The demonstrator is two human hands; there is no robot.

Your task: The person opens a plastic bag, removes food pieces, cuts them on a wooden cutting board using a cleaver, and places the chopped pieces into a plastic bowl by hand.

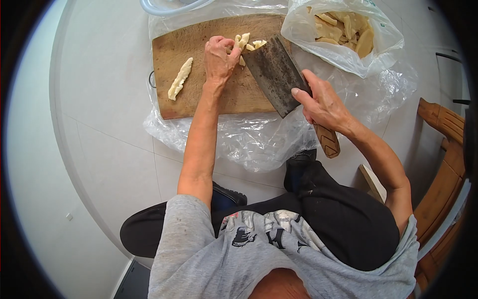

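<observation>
My right hand [323,102] is wrapped about a cleaver [276,74], with the thumb and forefinger against the back end of its dark, broad blade. The patterned handle sticks out below the palm. At the tip end of the blade, my left hand [221,57] is closed, its fingers curled on pale yellow food pieces [242,41]; part of them is hidden by the fingers. Small cut bits [258,45] lie against the blade. Left of that hand, one long pale strip [180,78] rests on the wooden cutting board [191,37].
A white plastic bag [376,64] full of pale slices [343,30] stands open at the board's upper right. Clear plastic sheeting [249,144] spreads beneath the board on the tiled floor. Wooden furniture [443,174] stands at the right. A translucent hose-like ring [174,9] shows at the top.
</observation>
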